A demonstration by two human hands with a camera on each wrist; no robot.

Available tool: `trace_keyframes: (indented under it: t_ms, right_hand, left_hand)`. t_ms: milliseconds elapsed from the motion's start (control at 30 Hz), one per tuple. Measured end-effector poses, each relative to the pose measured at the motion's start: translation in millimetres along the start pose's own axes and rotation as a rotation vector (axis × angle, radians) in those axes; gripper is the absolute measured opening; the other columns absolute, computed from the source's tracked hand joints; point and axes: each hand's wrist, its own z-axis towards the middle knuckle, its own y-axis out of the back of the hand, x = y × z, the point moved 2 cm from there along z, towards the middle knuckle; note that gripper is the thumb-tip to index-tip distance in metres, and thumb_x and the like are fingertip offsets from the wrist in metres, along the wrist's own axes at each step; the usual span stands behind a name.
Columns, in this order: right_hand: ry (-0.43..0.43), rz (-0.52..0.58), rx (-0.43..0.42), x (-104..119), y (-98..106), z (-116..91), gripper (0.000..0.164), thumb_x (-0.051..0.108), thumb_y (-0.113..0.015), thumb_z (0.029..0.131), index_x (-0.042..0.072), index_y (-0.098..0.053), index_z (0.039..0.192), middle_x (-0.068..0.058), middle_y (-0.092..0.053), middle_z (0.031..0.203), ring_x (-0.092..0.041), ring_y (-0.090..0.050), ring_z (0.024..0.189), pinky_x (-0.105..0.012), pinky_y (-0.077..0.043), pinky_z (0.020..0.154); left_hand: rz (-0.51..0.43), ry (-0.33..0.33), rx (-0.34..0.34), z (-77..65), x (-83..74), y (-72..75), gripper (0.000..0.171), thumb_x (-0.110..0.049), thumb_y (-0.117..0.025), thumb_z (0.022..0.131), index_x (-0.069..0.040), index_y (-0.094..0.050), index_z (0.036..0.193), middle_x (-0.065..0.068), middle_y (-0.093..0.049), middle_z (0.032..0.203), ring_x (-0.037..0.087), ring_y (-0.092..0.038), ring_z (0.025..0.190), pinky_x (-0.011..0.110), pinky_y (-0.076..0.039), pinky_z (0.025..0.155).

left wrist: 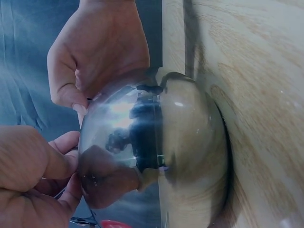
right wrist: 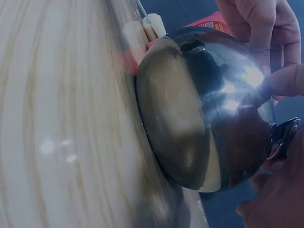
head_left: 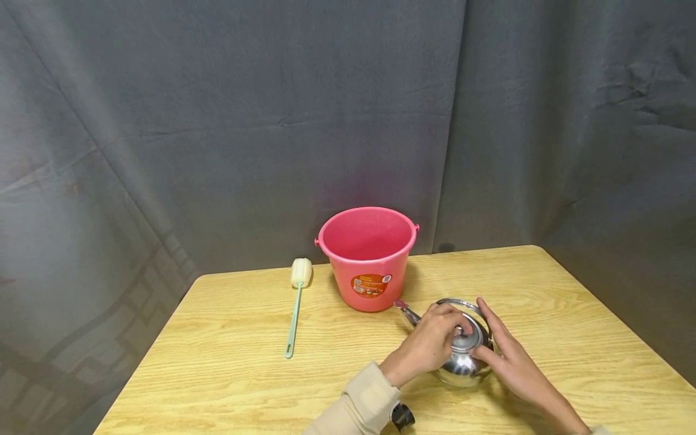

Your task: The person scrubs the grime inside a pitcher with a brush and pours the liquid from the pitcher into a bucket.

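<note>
A shiny steel kettle (head_left: 463, 370) stands on the table, its spout (head_left: 410, 315) pointing toward the bucket. My left hand (head_left: 432, 338) reaches over the top and pinches the knob of the kettle's lid (head_left: 469, 342). Beside the arched handle (head_left: 462, 302), my right hand (head_left: 508, 359) has its fingers stretched out, the thumb at the lid's edge. From the left wrist, the left fingers (left wrist: 71, 166) meet at the kettle's top, with the right hand (left wrist: 102, 57) beyond. In the right wrist view the rounded body (right wrist: 190, 109) hides part of the left hand (right wrist: 266, 28).
A pink bucket (head_left: 399, 266) with an orange label stands behind the kettle, to its left. Farther left lies a sponge brush (head_left: 293, 320) with a pale green handle. Dark grey cloth (head_left: 272, 151) hangs behind the wooden table (head_left: 217, 362).
</note>
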Motion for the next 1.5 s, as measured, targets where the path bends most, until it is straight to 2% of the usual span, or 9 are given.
trace_keyframes:
  t_ms: [433,1067,1500]
  right_hand:
    - [-0.034,-0.016,0.01,0.3,0.2,0.2,0.089,0.011,-0.061,0.089,0.023,-0.003,0.156,-0.019,-0.005,0.159,-0.049,-0.009,0.139,-0.075,-0.019,0.095]
    - [-0.048,-0.035,0.009,0.7,0.2,-0.3,0.089,0.012,-0.061,0.089,0.025,-0.004,0.156,-0.019,-0.008,0.159,-0.049,-0.01,0.138,-0.074,-0.02,0.095]
    - [-0.053,-0.035,0.018,1.6,0.7,0.5,0.089,0.013,-0.06,0.089,0.025,-0.003,0.156,-0.02,-0.007,0.159,-0.051,-0.01,0.138,-0.075,-0.019,0.095]
  left_hand:
    - [-0.016,0.026,0.001,-0.4,0.1,-2.2,0.026,0.007,-0.064,0.084,-0.012,-0.068,0.1,-0.003,-0.064,0.105,0.006,-0.054,0.102,0.012,-0.035,0.091]
    - [-0.033,0.01,-0.027,-1.8,2.4,-5.2,0.024,0.006,-0.065,0.084,-0.011,-0.068,0.101,-0.004,-0.065,0.105,0.006,-0.055,0.104,0.013,-0.035,0.093]
    - [-0.053,0.042,-0.016,-1.3,2.0,-5.0,0.025,0.007,-0.065,0.084,-0.011,-0.068,0.101,-0.004,-0.064,0.105,0.006,-0.054,0.102,0.013,-0.035,0.092]
